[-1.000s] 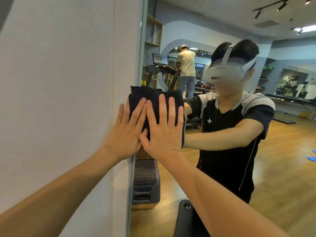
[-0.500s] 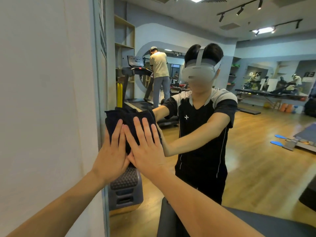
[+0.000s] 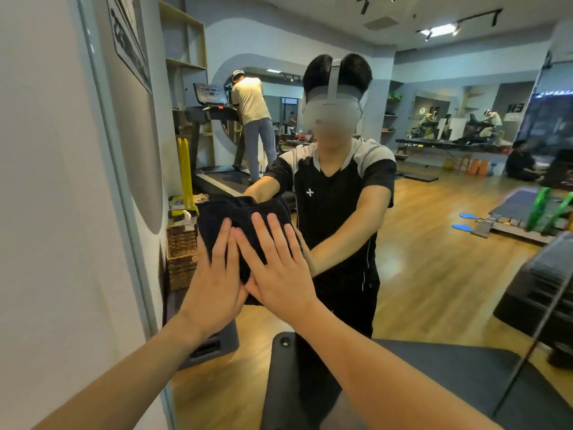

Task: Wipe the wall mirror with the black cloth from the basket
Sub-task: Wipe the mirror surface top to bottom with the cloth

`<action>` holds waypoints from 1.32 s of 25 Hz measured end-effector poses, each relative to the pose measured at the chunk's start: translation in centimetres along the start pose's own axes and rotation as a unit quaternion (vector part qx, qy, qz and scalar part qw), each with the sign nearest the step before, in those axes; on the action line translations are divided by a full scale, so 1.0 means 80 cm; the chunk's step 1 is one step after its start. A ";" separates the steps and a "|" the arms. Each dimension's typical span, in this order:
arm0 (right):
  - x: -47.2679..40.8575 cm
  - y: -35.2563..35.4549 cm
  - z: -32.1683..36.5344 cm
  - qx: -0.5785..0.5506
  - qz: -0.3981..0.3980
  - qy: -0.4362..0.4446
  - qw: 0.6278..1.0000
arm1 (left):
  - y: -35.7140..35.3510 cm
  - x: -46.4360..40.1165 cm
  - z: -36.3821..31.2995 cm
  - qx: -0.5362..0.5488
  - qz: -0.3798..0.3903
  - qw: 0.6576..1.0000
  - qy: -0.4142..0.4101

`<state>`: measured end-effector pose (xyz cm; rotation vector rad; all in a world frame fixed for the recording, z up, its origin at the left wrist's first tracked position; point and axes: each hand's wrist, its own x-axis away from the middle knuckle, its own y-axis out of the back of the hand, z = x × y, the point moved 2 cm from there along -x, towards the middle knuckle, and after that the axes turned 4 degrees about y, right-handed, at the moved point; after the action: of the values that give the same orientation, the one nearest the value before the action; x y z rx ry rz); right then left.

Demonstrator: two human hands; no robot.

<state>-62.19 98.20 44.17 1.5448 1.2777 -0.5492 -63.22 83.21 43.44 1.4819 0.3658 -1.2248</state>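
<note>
The black cloth (image 3: 236, 219) lies folded flat against the wall mirror (image 3: 434, 249), about chest height, a little right of the mirror's left frame. My left hand (image 3: 214, 287) presses on its lower left part, fingers straight and spread. My right hand (image 3: 279, 274) presses beside it on the lower right part, thumb overlapping the left hand. Both palms hold the cloth against the glass. The mirror shows my own reflection with both arms stretched towards the cloth.
A plain white wall (image 3: 46, 212) and the mirror's grey frame (image 3: 124, 212) stand on the left. A dark padded bench (image 3: 418, 383) sits low in front. The reflection shows a wicker basket (image 3: 181, 259), a treadmill with a person, and a wooden floor.
Both hands have slid the cloth to the right and downwards, away from the mirror's left edge. The view has turned right, so more of the mirror shows.
</note>
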 end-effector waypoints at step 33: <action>0.052 0.115 -0.153 -0.031 -0.046 -0.098 0.994 | -0.013 -0.093 -0.180 0.138 -0.110 0.984 -0.014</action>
<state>-55.42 111.66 49.21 1.3505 1.2084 -0.6966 -60.19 98.84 46.70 1.6915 0.3582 -1.5197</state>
